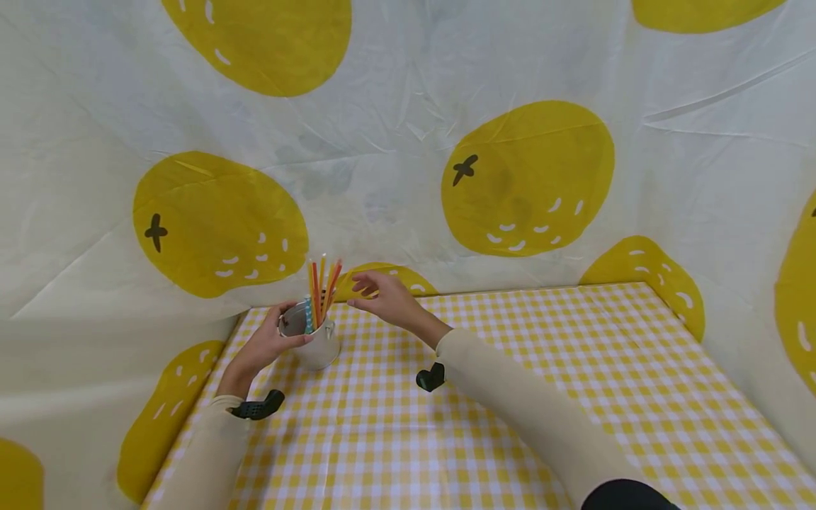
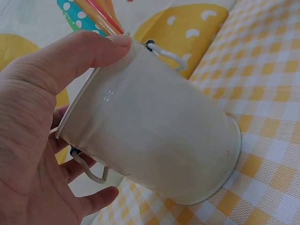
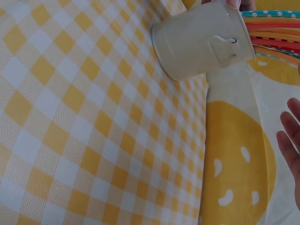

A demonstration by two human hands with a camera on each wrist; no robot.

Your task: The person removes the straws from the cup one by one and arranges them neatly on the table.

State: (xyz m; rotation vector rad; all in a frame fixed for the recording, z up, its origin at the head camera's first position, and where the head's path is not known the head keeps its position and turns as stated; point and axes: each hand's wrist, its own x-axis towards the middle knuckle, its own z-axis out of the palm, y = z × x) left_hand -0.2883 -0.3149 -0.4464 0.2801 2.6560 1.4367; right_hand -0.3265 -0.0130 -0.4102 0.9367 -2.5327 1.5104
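Note:
A white metal bucket (image 1: pixel 323 350) with small side handles stands on the table near its back left corner. Slim coloured sticks (image 1: pixel 316 290), orange, red, yellow and one teal with white dots, lean upright inside it. My left hand (image 1: pixel 263 346) grips the bucket's rim; in the left wrist view its thumb (image 2: pixel 101 49) lies over the near edge and the other fingers are around the far side. Just right of the sticks hovers my right hand (image 1: pixel 385 301), with fingers loosely bent and nothing seen in them. The right wrist view shows only part of that hand (image 3: pixel 291 136), apart from the bucket.
A yellow-and-white checked cloth (image 1: pixel 510 354) covers the table. Behind and beside it hangs a white curtain (image 1: pixel 382 177) printed with large yellow fruit, close to the bucket. Dark devices are strapped to both wrists.

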